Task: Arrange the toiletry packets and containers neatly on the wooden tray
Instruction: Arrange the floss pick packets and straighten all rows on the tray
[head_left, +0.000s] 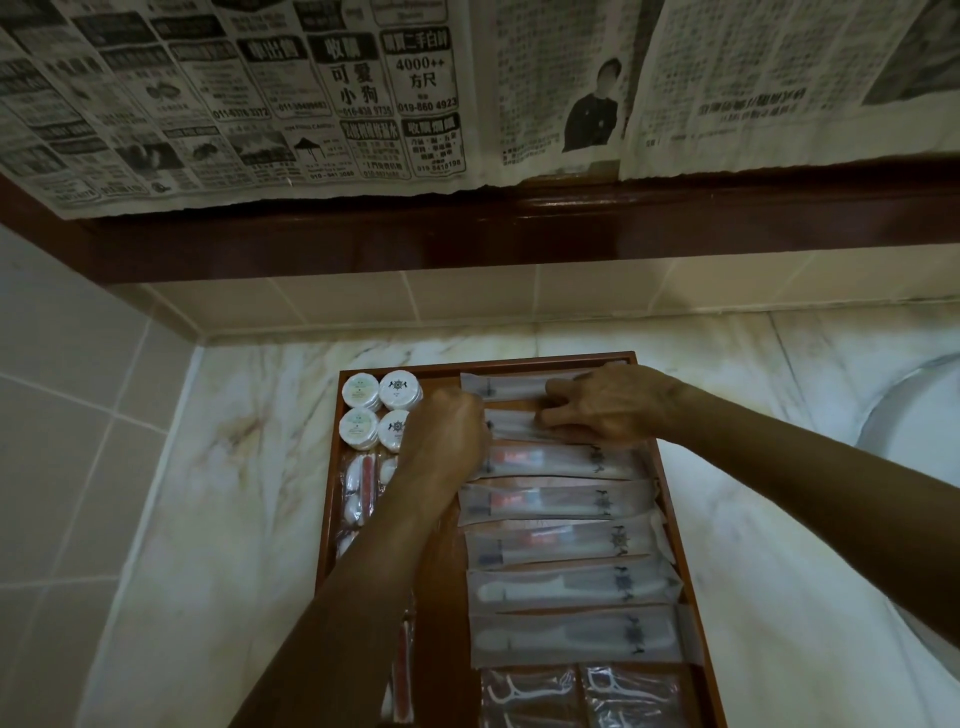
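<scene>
Head view showed a rectangular wooden tray (670, 467) with a raised rim, lying on a veined marble counter (249, 467) at lower centre of the frame. Four round white containers (382, 410) stood in a square at the tray's upper left corner. A column of long, frosted, flat packets (561, 501) ran down its right side. The left hand (447, 431), fingers curled, pinched the left end of the second packet (511, 423) from the top. The right hand (608, 405) lay on the same packet, its fingers bent and pressing down. Clear crinkled packets of floss picks (530, 693) lay at the lower edge. Newspaper sheets (311, 93) covered the upper frame above a dark glossy wooden ledge (519, 234).
</scene>
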